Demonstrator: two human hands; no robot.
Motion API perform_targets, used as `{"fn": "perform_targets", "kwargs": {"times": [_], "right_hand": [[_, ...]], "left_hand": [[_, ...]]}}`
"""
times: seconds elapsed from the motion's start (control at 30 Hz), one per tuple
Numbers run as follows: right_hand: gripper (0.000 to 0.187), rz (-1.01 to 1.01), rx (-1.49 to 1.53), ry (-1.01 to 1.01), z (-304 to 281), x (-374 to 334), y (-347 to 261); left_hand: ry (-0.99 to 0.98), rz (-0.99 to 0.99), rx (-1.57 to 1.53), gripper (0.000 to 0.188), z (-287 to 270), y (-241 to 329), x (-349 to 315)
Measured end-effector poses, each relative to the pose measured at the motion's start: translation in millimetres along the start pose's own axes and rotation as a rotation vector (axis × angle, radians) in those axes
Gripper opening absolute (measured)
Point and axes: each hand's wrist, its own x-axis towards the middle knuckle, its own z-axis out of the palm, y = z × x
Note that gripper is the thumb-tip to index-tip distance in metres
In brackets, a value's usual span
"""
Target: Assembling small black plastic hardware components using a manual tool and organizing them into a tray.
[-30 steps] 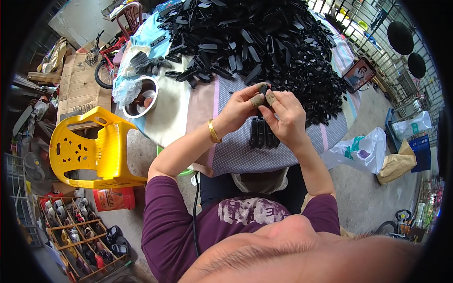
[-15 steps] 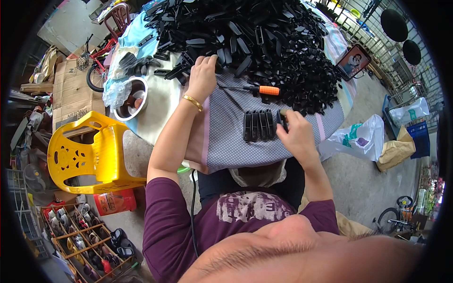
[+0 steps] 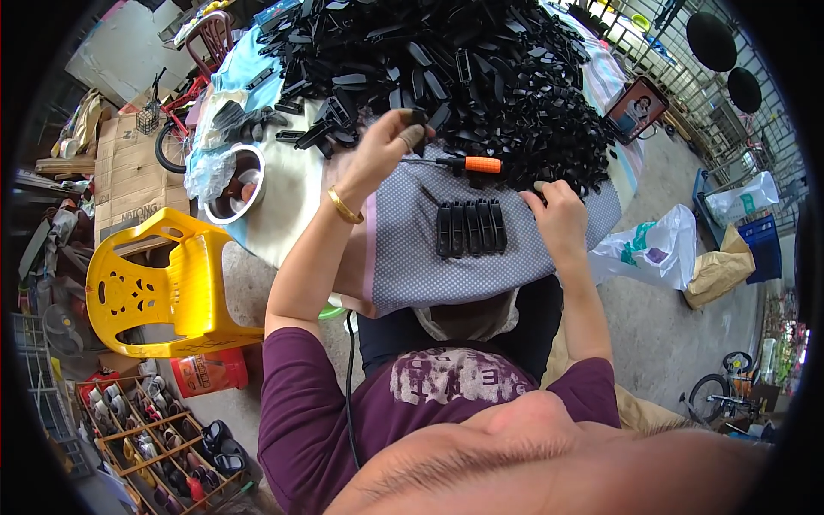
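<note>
My left hand point(image 3: 393, 148), a gold bangle on its wrist, is raised over the table at the near edge of a heap of long black plastic pieces point(image 3: 343, 79). Its fingers are closed on a black plastic piece point(image 3: 419, 118), partly hidden by them. My right hand point(image 3: 560, 210) is at the near edge of a heap of small black parts point(image 3: 558, 137), fingers bent together; what they hold, if anything, is too small to make out. Between the hands, several black plastic pieces point(image 3: 470, 228) stand side by side in a neat row on the dotted cloth point(image 3: 403, 275).
An orange-handled screwdriver point(image 3: 481, 164) lies beyond the row. To the left are a metal bowl point(image 3: 259, 172), dark gloves point(image 3: 240, 120) and a yellow plastic chair point(image 3: 137, 283). A phone point(image 3: 637, 110) stands at the right table edge, with a white plastic bag point(image 3: 657, 249) below.
My right hand has left a piece at the row's right end and moved up and right to the small parts. My left hand has lifted a black piece from the heap and moved right.
</note>
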Motion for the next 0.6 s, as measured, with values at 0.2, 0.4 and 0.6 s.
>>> {"fn": "perform_targets", "kwargs": {"times": [0.2, 0.4, 0.6], "right_hand": [[0.018, 0.062, -0.08, -0.096, 1.7, 12.0, -5.6], [0.014, 0.061, 0.091, -0.044, 1.2, 15.5, -2.1], [0.012, -0.086, 0.19, 0.025, 6.1, 19.9, 13.6]], "left_hand": [[-0.227, -0.065, -0.477, 0.029, 19.6, -2.8, -13.5], [-0.296, -0.238, -0.738, 0.029, 25.6, 9.0, -18.4], [-0.155, -0.23, -0.625, 0.026, 33.6, 3.6, -22.8]]}}
